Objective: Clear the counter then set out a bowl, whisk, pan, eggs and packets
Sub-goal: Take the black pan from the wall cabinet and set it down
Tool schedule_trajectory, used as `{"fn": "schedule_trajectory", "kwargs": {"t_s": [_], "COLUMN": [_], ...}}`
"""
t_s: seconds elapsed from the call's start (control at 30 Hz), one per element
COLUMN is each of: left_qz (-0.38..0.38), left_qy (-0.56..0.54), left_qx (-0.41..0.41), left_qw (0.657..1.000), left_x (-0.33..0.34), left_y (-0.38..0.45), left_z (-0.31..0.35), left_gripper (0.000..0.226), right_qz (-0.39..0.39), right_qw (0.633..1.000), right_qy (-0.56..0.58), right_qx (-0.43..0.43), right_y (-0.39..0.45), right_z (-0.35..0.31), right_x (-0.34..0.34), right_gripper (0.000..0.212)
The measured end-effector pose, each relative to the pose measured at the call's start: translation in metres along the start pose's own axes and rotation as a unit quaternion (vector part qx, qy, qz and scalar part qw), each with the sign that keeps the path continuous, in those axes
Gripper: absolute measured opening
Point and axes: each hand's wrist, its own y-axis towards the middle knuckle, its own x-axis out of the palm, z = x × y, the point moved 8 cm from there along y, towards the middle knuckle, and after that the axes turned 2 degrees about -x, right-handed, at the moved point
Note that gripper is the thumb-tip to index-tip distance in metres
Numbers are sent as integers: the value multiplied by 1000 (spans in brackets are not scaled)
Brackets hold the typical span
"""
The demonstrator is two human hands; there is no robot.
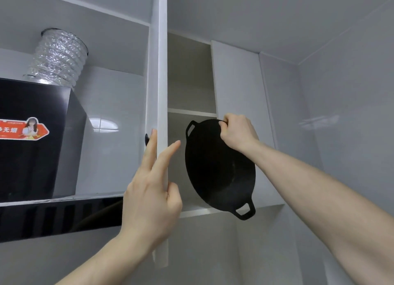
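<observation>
1. Right hand [236,133]: fingers curled round the upper rim of the round black cast-iron pan with loop handles [219,169]; the grip sits at the pan's top right edge, beside one loop handle.
2. Pan position: tilted on edge, underside toward the camera, in front of the lower compartment of the open white wall cupboard [191,75]; its lowest loop handle hangs below the cupboard's bottom board; whether the pan touches that board cannot be told.
3. Left hand [151,191]: fingers straight, lying along the near edge of the open white cupboard door [162,71]; one finger lies on the door's left face, another on its right, and the thumb rests against the edge lower down; nothing is enclosed in the hand.
4. A small black door knob [147,138] shows on the door's left face, just beside a fingertip.
5. Obstructions: the door edge stands upright between the left hand and the pan; a white shelf [191,112] crosses the cupboard just above the pan's top.
6. Left of the cupboard: a black range hood [32,156] bearing a red sticker [23,128]; a crinkled silver foil duct [57,58] rises from its top into an open white recess.
7. Room: glossy pale grey wall panels [341,124] to the right and behind the hood; a pale ceiling above.
</observation>
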Motion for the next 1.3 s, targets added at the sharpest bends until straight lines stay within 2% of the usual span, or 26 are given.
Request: {"fn": "schedule_trajectory", "kwargs": {"t_s": [0.2, 0.43, 0.57, 0.7, 0.83, 0.97, 1.13, 1.3], "left_qz": [-6, -98, -128, -239, -342, -364, -383, -399], "left_qy": [33, 126, 148, 153, 256, 332, 333, 368], "left_qx": [41, 90, 111, 113, 58, 87, 64, 50], "left_qw": [999, 983, 974, 952, 902, 866, 860, 838], "left_x": [35, 110, 140, 182, 205, 197, 203, 214], "left_y": [-2, -1, 3, -4, -24, -35, -30, -26], "left_z": [27, 47, 50, 14, -63, -109, -112, -117], "left_gripper": [83, 76, 81, 89, 83, 89, 98, 98], "right_qz": [-30, -106, -122, -137, -168, -204, -255, -303], "right_qw": [998, 982, 975, 969, 962, 954, 939, 918], "right_qy": [-34, -118, -147, -169, -187, -202, -223, -251], "right_qx": [40, 102, 109, 113, 111, 90, 65, 51], "right_y": [-8, -15, -25, -32, -38, -48, -64, -75], "right_z": [18, 31, 30, 27, 21, 15, 13, 16], "right_x": [-49, -98, -113, -123, -124, -106, -75, -51], "right_gripper": [22, 31, 24, 16, 14, 16, 17, 23]}}
